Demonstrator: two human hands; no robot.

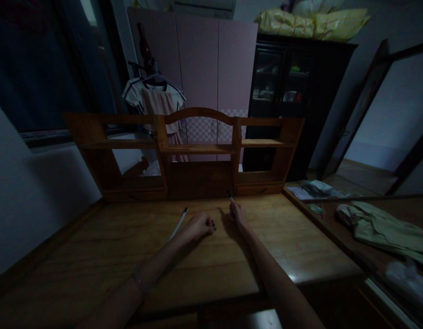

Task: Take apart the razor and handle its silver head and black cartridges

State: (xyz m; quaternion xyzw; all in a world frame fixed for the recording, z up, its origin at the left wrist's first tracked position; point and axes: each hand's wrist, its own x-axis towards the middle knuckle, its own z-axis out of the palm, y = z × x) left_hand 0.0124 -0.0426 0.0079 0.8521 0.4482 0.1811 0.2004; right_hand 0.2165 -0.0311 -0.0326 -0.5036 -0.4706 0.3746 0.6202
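Note:
My left hand (198,223) rests low over the wooden desk (129,256), fingers curled together at a small dark, light-speckled object (214,225); its kind is too dim to tell. My right hand (239,214) is closed around a slim pen-like stick (231,196), whose dark end points away from me. The fist hides the stick's lower part. Just left of my left hand lies a long white stick with a black tip (179,223). My left forearm covers its near end.
A wooden shelf unit (199,149) with small drawers stands along the desk's back edge. To the right, a lower brown surface holds a pale green cloth (379,228), a plastic bag (408,278) and papers (298,193). A wall borders the left side.

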